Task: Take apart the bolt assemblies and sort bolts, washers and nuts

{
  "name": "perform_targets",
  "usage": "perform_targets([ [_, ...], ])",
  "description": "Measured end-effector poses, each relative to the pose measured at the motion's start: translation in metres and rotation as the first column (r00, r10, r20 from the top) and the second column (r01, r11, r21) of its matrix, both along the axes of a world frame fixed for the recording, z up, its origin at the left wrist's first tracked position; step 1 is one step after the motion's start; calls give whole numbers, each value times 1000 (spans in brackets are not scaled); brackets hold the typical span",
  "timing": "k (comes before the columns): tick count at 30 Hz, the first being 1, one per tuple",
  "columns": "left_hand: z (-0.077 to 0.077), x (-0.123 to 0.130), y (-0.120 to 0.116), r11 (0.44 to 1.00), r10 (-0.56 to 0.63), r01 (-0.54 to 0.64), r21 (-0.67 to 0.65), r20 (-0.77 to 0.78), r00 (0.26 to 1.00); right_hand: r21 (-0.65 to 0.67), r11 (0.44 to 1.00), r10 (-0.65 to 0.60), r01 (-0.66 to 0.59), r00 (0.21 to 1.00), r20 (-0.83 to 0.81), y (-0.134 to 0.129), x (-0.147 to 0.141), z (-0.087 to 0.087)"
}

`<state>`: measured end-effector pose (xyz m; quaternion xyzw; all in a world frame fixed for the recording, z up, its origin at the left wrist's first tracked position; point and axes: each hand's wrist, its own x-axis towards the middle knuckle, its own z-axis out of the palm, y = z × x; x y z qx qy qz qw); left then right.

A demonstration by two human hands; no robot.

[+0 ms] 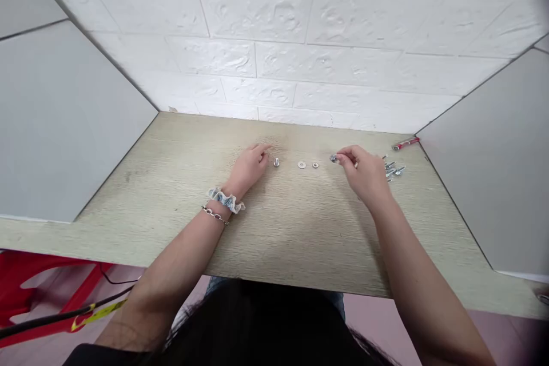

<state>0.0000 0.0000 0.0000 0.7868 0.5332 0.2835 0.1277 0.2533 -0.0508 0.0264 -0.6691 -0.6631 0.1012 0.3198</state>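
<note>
Head view: right hand (364, 177) is pinching a metal piece (333, 158); left hand (247, 168), grip loosely open, is resting beside a bolt (277, 162).

Wood tbl (274, 229) w/ bolt (277, 162), washer (302, 164), nut (315, 165), red tool (405, 144).

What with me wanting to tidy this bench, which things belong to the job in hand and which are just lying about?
In use, apparently:
small metal piece in the right hand
bolt beside the left hand
washer
nut
piled metal fasteners, probably

Just lying about, seemingly:
red object by the right panel
red plastic item below the bench
</note>
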Motion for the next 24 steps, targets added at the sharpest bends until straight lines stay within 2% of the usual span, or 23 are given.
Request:
perform_targets([
  [2,2,1,-1,997,3,-9,79,73,997,23,998,59,-55,955,-291,-3,-20,-2],
  [4,5,2,-6,989,-75,60,133,113,991,32,988,145,-151,838,-526,-6,-41,-9],
  [6,10,5,-13,975,-183,164,151,118,976,33,973,195,-231,729,-656,-9,-57,-17],
  [8,14,9,-21,953,-278,259,159,113,954,33,955,229,-295,660,-715,-12,-66,-23],
  [11,16,17,-30,925,-372,358,128,117,921,30,941,244,-337,613,-752,-14,-66,-27],
  [16,13,25,-35,913,-401,382,142,147,904,45,941,236,-336,554,-798,-13,-63,-25],
  [19,11,27,-36,903,-418,391,179,151,896,51,944,236,-326,559,-795,-13,-65,-25],
  [24,9,30,-38,862,-498,466,201,152,854,-43,922,281,-386,741,-610,-15,-66,-26],
])
